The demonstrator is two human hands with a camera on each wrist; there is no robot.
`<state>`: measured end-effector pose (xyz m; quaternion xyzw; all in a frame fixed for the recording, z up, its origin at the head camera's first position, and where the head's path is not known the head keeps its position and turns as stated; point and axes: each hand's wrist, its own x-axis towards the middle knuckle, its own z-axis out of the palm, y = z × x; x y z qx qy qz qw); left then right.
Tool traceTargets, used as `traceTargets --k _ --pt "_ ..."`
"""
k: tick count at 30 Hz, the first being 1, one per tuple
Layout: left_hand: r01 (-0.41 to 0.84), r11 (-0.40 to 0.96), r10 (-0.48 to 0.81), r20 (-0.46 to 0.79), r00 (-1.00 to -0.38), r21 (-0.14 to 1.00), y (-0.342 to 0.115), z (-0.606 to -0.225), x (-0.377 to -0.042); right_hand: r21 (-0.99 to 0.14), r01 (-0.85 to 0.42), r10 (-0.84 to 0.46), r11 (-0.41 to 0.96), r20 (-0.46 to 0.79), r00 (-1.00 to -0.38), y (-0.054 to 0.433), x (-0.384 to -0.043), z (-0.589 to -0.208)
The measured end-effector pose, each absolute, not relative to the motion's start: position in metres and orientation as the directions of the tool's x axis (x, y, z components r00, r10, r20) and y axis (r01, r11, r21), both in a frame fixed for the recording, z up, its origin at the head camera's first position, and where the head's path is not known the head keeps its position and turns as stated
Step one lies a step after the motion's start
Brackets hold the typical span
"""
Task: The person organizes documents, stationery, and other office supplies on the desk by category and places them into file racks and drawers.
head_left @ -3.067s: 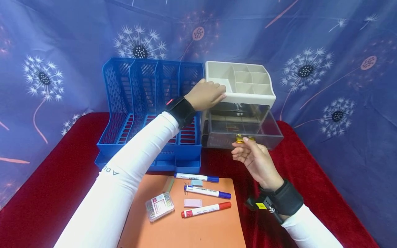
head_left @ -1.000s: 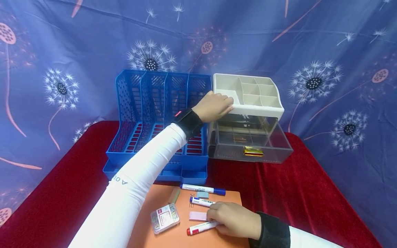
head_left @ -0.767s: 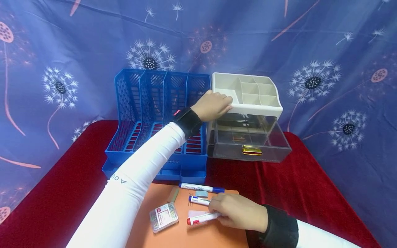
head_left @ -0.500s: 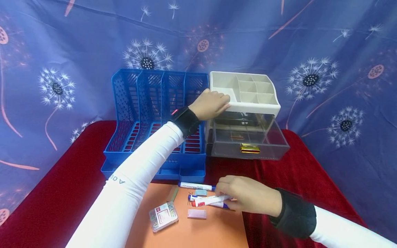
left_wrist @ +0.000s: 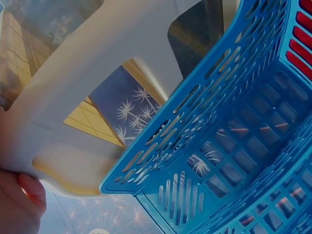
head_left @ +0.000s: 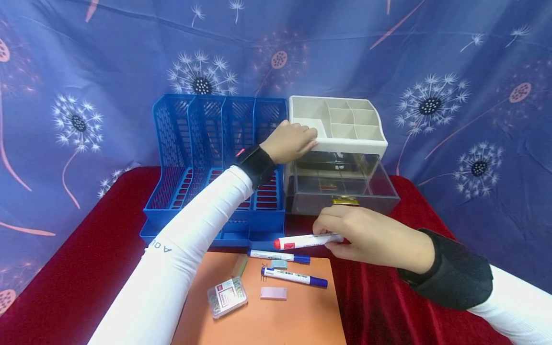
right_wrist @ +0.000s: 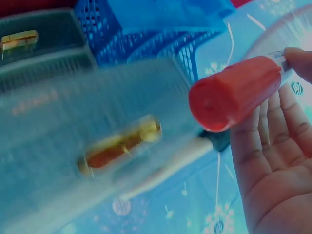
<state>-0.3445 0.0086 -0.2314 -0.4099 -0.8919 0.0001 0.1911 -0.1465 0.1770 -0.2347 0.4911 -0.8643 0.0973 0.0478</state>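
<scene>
A white desk organizer [head_left: 349, 145] has its smoky clear drawer [head_left: 304, 203] pulled out under the top tray. My left hand [head_left: 290, 142] grips the organizer's front left rim, its fingers bent over the edge. Between the thumb and fingers of my right hand [head_left: 373, 235] is a red whiteboard marker [head_left: 302, 242], held in the air in front of the drawer. In the right wrist view the marker's red cap [right_wrist: 239, 92] faces the camera. The drawer's gold handle [head_left: 345, 201] shows just above the right hand, which hides part of the drawer front.
A blue file rack [head_left: 215, 218] adjoins the organizer's left side. On the orange board [head_left: 302, 321] lie two blue markers [head_left: 295, 277], a pink eraser [head_left: 273, 293], a light blue eraser [head_left: 278, 264], a greenish strip [head_left: 239, 265] and a clear clip box [head_left: 227, 297].
My right hand has left the drawer handle, picked the red marker off the orange board and carried it up toward the drawer. My left hand still grips the organizer rim.
</scene>
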Motion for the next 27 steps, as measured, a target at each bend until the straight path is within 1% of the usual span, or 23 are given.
traceTargets --k 9,11,20,27 --pt "0.731 0.666 0.732 0.321 -0.601 -0.149 0.009 -0.229 -0.342 -0.059 -0.881 -0.825 0.469 0.328 -0.461 0.193 -0.165 -0.208" --pt "0.732 0.665 0.733 0.319 -0.601 -0.147 0.008 -0.228 -0.342 -0.047 -0.879 -0.816 0.474 0.351 -0.459 0.198 -0.172 -0.205" --pt "0.74 0.656 0.739 0.327 -0.588 -0.151 0.008 -0.229 -0.342 -0.083 -0.84 -0.755 0.537 0.397 -0.522 0.22 -0.2 -0.198" --pt "0.734 0.662 0.735 0.324 -0.596 -0.151 0.006 -0.229 -0.341 -0.127 -0.806 -0.723 0.578 0.378 -0.578 0.228 -0.217 -0.201"
